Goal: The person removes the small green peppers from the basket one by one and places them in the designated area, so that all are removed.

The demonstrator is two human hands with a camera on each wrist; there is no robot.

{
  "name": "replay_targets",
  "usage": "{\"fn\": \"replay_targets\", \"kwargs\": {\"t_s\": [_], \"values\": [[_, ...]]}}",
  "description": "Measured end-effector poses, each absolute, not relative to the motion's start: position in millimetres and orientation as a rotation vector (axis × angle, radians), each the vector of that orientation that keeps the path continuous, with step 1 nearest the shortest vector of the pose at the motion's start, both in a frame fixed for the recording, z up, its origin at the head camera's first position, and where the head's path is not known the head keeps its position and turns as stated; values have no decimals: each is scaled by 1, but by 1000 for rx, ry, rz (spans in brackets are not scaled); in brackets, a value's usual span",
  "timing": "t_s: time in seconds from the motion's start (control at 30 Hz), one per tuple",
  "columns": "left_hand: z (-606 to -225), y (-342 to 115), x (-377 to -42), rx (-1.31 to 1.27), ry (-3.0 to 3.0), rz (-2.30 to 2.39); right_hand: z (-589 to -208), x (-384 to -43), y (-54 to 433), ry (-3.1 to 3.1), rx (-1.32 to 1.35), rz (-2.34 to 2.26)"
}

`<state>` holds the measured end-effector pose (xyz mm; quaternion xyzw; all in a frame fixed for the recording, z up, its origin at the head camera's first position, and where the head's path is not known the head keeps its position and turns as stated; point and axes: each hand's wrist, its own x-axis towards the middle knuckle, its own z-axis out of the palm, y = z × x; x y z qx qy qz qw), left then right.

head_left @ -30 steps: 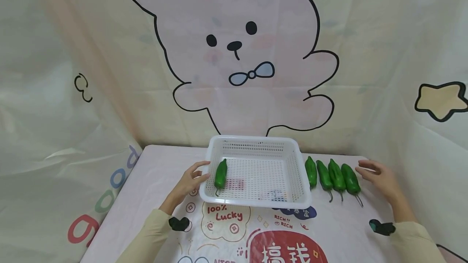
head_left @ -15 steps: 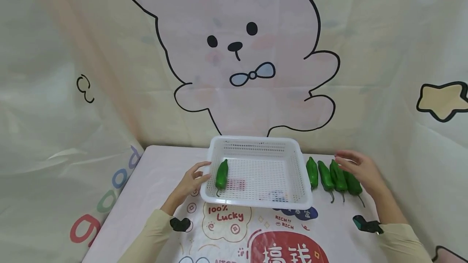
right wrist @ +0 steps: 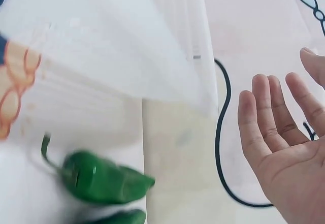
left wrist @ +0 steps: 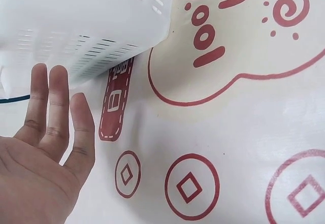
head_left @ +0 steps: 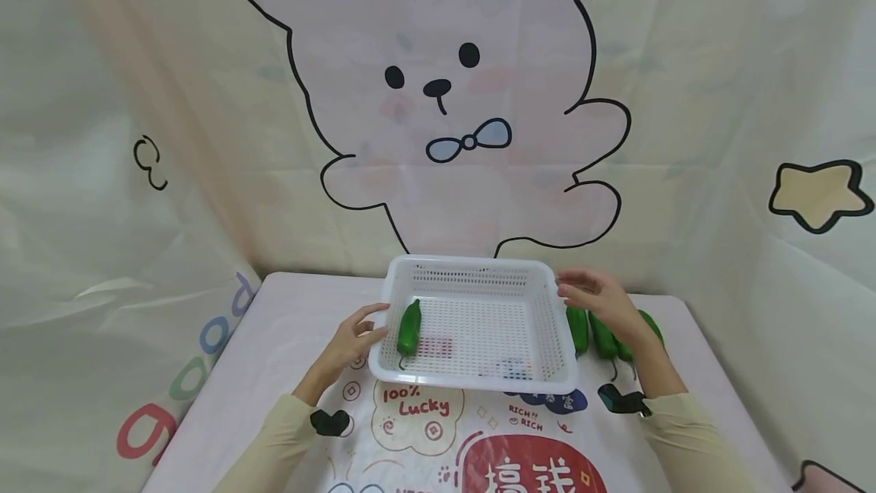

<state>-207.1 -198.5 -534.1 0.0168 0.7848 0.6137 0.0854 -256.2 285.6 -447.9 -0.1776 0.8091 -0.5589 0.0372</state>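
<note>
A white perforated plastic basket [head_left: 472, 382] stands on the table, with one green pepper [head_left: 409, 329] lying inside near its left end. My left hand [head_left: 347, 342] is at the basket's left side. In the left wrist view its fingers extend fairly straight against the basket wall [left wrist: 56, 10]; the thumb is out of sight. My right hand [head_left: 605, 306] hovers by the basket's right rim with extended fingers and nothing in it. Beneath and beside it lie several green peppers [head_left: 578, 332], partly covered by the hand and forearm. One pepper [right wrist: 104, 178] shows clearly in the right wrist view.
A white printed cloth [head_left: 424, 470] covers the table. Behind it hangs a backdrop [head_left: 438, 196] with a cartoon animal, close to the basket's far rim. Another curtain [head_left: 814, 310] closes off the right side.
My right hand has moved left, from beyond the rightmost pepper, across the row, to the basket's right rim. The left hand, basket and peppers have stayed in place.
</note>
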Motion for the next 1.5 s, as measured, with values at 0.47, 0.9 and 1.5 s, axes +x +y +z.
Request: {"fn": "replay_targets", "kwargs": {"t_s": [0.47, 0.9, 1.5], "values": [[-533, -203, -209, 118, 2338, 1822, -450, -272, 216, 2356, -640, -1756], [-534, -200, -207, 110, 2314, 1832, -464, -278, 176, 2308, -647, -1729], [-533, -198, -206, 52, 2315, 1846, -481, -283, 126, 2323, -546, -1703]]}}
